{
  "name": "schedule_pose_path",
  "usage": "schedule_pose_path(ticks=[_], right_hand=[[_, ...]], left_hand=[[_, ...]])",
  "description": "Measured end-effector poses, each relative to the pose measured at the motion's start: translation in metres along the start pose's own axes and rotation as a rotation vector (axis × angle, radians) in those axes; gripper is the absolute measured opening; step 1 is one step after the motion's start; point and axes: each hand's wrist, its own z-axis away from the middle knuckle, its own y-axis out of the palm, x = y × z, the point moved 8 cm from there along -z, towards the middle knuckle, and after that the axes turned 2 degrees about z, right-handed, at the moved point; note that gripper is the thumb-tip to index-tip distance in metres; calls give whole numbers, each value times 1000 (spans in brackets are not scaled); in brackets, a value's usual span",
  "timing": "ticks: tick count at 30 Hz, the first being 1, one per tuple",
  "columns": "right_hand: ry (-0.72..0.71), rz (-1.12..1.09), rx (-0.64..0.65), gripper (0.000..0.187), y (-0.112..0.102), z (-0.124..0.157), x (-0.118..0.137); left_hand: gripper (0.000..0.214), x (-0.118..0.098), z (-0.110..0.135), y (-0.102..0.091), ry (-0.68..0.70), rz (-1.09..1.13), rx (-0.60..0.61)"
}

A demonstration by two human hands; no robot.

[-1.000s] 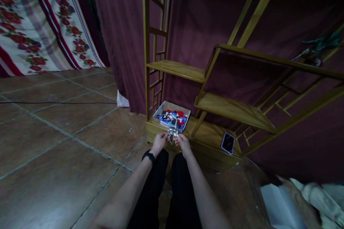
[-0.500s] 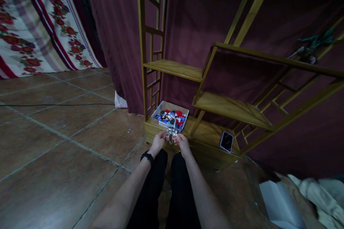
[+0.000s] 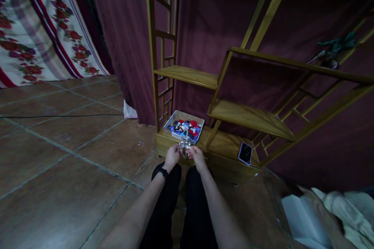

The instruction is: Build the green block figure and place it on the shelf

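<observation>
My left hand [image 3: 172, 155] and my right hand [image 3: 197, 157] meet in front of me, fingers closed on either side of a shiny, clear crinkled piece [image 3: 184, 147] that looks like plastic wrapping. Its exact kind is too small to tell. Just behind it stands an open white box [image 3: 173, 118], filled with small red, blue and white items [image 3: 187, 127] that look like little figures or charms. The front edge of the box is partly covered by the shiny piece. A dark band sits on my left wrist.
The box rests on the low base of a wooden shelf unit [image 3: 189, 76]. A phone [image 3: 245, 153] lies on the base further right. On the floor at right are a white folded sheet or box [image 3: 304, 218] and pale cloth [image 3: 339, 210]. A black cable [image 3: 64, 116] crosses the tiles.
The view has shifted slightly. Both hands still hold the shiny piece, which has turned a little between the fingers. The box and phone stay in place.
</observation>
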Motion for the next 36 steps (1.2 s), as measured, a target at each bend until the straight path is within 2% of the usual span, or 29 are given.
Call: schedule_pose_path(ticks=[7,12,17,25,36], right_hand=[[-26,-16,-59,30,-3,2,3],[-36,-34,-108,30,-8,3,4],[-33,-48,-144,31,-12,2,4],[-27,-36,-50,32,-8,2,2],[-9,-26,-61,32,-8,1,0]], left_hand=[[28,1,-4,1,84,64,20],[29,7,-4,3,20,197,47],[27,-3,1,6,-35,287,85],[35,-21,11,1,-86,293,52],[30,-11,10,5,-115,386,97]])
